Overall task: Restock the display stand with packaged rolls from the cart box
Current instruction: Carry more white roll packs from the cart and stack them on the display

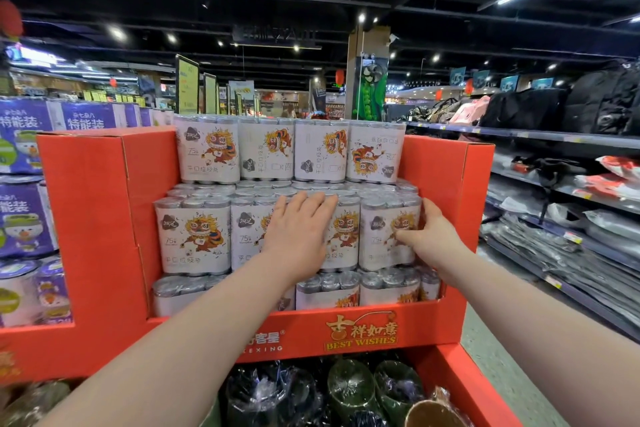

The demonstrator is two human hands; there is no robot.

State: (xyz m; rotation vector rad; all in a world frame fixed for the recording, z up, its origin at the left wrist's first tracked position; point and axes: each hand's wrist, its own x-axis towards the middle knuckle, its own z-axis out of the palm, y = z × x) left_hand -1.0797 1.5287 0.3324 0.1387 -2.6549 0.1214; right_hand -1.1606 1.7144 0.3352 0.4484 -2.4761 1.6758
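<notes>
Red stand [446,191], middle row: your left hand [298,232] lies flat, fingers straight, on the middle packs [343,239]. Your right hand [429,239] grips the right-end pack [379,236], thumb across its front, fingers round its side.

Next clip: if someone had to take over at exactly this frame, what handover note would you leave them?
Left hand: open, pressed flat against the front of a middle-row pack.
Right hand: grips the rightmost middle-row pack, fingers round its side.
Display stand: three rows of packs show; top row is full across.
Done: middle row looks filled across.
Left: probably square up that last pack, then check for gaps. The cart box is not in view.
</notes>
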